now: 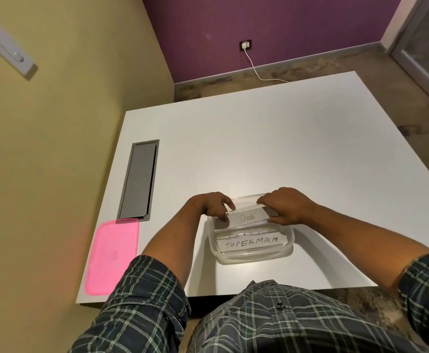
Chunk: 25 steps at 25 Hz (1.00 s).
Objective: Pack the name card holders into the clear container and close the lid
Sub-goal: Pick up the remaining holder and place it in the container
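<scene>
A clear container [252, 256] stands on the white table near its front edge. Inside, at the near side, lies a name card holder reading "SUPERMAN" [251, 242]. A second holder reading "DOG" [246, 218] is held tilted over the container's far half. My left hand [213, 206] pinches its left end and my right hand [283, 206] pinches its right end. The pink lid [112, 256] lies flat at the table's front left corner, apart from the container.
A grey cable hatch [139, 179] is set into the table at the left, just behind the lid. A yellow wall runs close along the left. The white table [259, 138] stretches far beyond the container.
</scene>
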Available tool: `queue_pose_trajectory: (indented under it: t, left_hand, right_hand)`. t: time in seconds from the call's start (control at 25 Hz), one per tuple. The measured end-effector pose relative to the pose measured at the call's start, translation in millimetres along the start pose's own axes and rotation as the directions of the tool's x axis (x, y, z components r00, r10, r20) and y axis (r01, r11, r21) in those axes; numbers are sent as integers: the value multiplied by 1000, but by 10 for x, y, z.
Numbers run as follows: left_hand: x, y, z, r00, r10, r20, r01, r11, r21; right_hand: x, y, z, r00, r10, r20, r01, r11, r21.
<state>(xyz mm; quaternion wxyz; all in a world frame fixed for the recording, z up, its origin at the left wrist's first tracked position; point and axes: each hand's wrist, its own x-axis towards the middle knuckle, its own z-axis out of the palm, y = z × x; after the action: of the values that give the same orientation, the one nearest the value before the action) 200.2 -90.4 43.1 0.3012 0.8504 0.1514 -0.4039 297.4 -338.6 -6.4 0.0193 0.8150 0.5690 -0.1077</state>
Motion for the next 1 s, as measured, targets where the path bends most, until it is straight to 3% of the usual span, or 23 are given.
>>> queue_pose_trajectory:
  t: [0.28,0.44,0.72,0.88,1.0]
  left_hand:
    - [45,-28,-8,989,35,-145,-27,998,53]
    - [104,-17,72,984,63,-165,-15,961,275]
    - [224,-126,317,944,214,-252,15,733,680]
    - [284,-167,430,922,312,-232,-15,624,781]
    - [322,-206,491,902,358,-240,-26,602,798]
  right_hand:
    - [30,-22,21,998,37,-42,-38,999,-13]
    - [95,-28,63,1000,27,6,-27,999,-38]
    - [250,-9,182,998,-29,62,37,991,-128]
    - [279,28,273,995,-73,74,84,985,-148]
    - [275,59,323,993,-102,52,109,982,-156]
